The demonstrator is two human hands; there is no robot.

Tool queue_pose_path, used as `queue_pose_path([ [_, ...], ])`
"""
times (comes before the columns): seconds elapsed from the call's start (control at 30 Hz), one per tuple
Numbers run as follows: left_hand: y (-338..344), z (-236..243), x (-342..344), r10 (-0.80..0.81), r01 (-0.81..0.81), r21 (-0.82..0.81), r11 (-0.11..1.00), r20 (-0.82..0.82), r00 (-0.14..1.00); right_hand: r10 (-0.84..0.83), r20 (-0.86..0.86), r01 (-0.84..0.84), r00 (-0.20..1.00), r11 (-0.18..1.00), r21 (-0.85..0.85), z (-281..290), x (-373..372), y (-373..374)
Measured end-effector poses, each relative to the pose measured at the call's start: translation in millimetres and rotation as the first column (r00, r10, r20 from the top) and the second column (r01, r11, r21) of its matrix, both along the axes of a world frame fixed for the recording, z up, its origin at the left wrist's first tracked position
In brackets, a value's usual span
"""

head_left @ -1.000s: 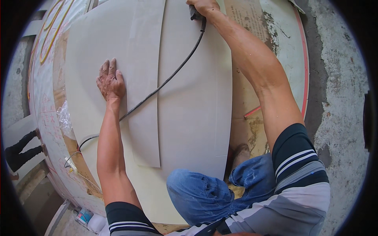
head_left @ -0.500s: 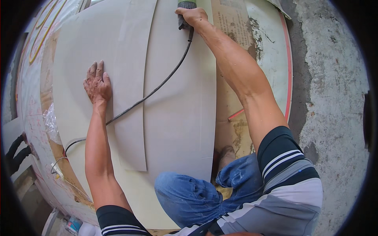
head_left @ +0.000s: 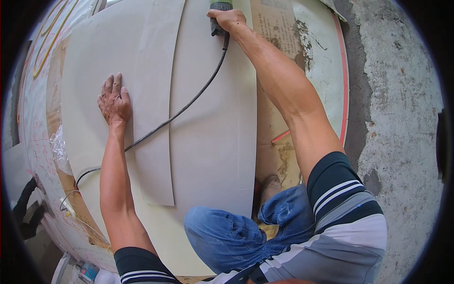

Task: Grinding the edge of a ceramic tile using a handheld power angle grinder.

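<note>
Showing more green body than a sec ago (partly view shift), the corded tool (head_left: 221, 6) is at the far end, its head out of frame; work there prob. ongoing. R hand (head_left: 229, 22): grip wrapped round its dark end. L hand (head_left: 114, 102): grip flat, fingers slightly spread, nothing held, on smooth pale-grey sheeting (head_left: 208, 156). Narrow straight-edged strip (head_left: 153, 165) on top, w/ thin blk cord (head_left: 198, 96) across; stained cardboard (head_left: 270, 111) to R.

Green tool (head_left: 220, 5) cut off toward grey sheet's (head_left: 213, 146) far edge, cord (head_left: 156, 129) partly hidden under left forearm (head_left: 113, 175), dark legs (head_left: 23, 199) blurred
</note>
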State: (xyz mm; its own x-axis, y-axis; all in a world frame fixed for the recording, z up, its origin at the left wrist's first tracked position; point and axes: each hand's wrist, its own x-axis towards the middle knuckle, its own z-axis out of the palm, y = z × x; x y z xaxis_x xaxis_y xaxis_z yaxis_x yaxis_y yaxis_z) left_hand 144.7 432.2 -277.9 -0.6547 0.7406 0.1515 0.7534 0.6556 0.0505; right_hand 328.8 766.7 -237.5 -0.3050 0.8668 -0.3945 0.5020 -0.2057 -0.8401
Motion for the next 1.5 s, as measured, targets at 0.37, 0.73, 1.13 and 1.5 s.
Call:
queue_pose_path([
  [0.37,1,-3,0,-0.006,0.006,0.007,1.0,-0.011,1.0,0.017,0.018,-0.018,1.0,0.999,0.045,-13,2,1],
  [0.73,0,-3,-2,0.004,-0.004,-0.004,1.0,-0.019,1.0,0.02,0.037,-0.022,0.999,0.998,0.066,-9,2,-3],
  [1.13,1,-5,-2,-0.004,0.004,-0.012,1.0,-0.031,1.0,0.053,0.111,-0.056,0.992,0.998,0.021,-15,5,0],
  [1.5,2,-2,-2,-0.004,0.004,0.002,1.0,-0.027,1.0,0.036,0.067,-0.041,0.997,0.997,0.072,-9,9,-9],
])
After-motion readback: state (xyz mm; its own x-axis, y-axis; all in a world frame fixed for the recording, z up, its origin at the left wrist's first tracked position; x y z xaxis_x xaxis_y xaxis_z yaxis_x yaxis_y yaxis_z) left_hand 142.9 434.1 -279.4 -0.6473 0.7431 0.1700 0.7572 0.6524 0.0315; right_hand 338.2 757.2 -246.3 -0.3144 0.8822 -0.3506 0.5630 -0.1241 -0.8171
